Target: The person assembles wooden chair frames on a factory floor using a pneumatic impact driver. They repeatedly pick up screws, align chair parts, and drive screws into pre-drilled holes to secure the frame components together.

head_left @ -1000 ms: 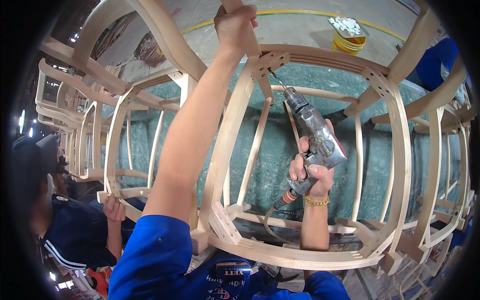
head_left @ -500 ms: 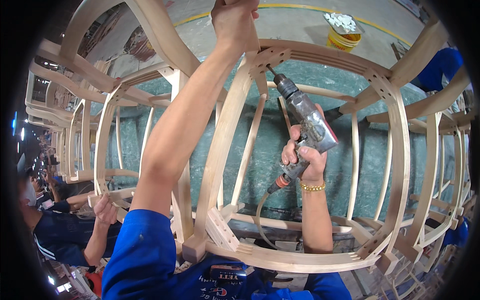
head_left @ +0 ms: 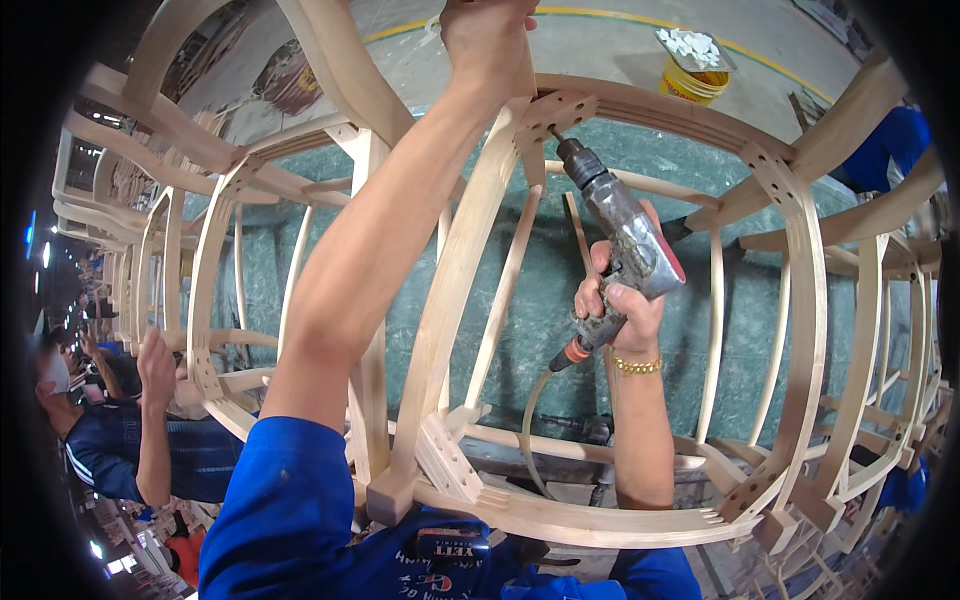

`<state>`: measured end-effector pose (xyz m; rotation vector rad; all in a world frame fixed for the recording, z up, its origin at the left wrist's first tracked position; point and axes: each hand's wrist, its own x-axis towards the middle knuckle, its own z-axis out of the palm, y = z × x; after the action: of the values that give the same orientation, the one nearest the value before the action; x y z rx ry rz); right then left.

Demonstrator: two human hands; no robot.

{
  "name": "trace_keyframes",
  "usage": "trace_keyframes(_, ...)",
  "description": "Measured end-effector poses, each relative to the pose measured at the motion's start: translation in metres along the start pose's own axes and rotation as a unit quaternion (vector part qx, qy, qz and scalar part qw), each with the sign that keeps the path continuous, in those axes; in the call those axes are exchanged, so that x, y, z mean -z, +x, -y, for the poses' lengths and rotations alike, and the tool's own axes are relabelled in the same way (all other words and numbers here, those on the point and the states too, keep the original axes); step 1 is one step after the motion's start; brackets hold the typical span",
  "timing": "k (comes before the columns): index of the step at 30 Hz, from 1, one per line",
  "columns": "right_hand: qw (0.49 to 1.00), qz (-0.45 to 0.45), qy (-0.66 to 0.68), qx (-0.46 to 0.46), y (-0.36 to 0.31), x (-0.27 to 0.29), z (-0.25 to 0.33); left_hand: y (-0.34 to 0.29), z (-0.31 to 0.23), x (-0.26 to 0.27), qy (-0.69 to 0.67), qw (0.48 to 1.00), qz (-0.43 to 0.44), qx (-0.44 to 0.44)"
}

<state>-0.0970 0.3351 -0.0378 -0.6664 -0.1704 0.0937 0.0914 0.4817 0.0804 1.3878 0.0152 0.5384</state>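
While a co-worker's hand (head_left: 155, 368) at far left is up higher now, the left hand (head_left: 487, 42), top centre, stays curled round the wooden frame (head_left: 446, 285); right of centre, the right hand (head_left: 630, 305) has fingers wrapped tight round the drill (head_left: 632, 235), bit (head_left: 555, 133) sunk way deeper.

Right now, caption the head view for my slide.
Left hand grips a frame; right hand holds a drill, its bit at a corner joint.

- Bright centre; dim at nine o'clock, with glaring lamps (head_left: 45, 267)
- Soft shadows on the green surface (head_left: 545, 300)
- Pale highlights on the drill (head_left: 635, 240)
- Edges bowed, rim black
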Motion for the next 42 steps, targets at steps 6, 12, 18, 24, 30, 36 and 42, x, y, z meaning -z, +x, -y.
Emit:
trace_keyframes(6,1.0,0.007,-0.005,-0.005,0.004,0.0,0.004,-0.002,-0.003,0.001,0.015,1.0,-0.004,-0.005)
trace_keyframes(12,0.995,-0.086,-0.007,-0.044,-0.004,-0.007,0.0,0.001,0.002,-0.001,0.02,1.0,-0.004,-0.022)
trace_keyframes(18,0.997,-0.04,0.043,0.06,-0.082,0.009,0.022,0.01,0.001,0.024,0.134,0.988,-0.006,-0.083)
trace_keyframes(24,0.911,-0.261,-0.066,0.312,-0.077,-0.004,0.026,-0.147,-0.019,-0.043,0.244,0.9,0.346,-0.099)
trace_keyframes(30,0.847,-0.318,-0.222,0.364,-0.039,-0.008,0.0,-0.174,-0.001,-0.047,0.042,0.722,0.672,0.159)
trace_keyframes(36,0.69,-0.365,-0.458,0.426,-0.02,0.019,-0.025,-0.159,0.013,-0.046,0.113,0.714,0.673,0.155)
trace_keyframes(42,0.711,-0.389,-0.423,0.405,0.012,0.014,-0.019,-0.144,0.003,-0.034,0.21,0.714,0.666,-0.038)
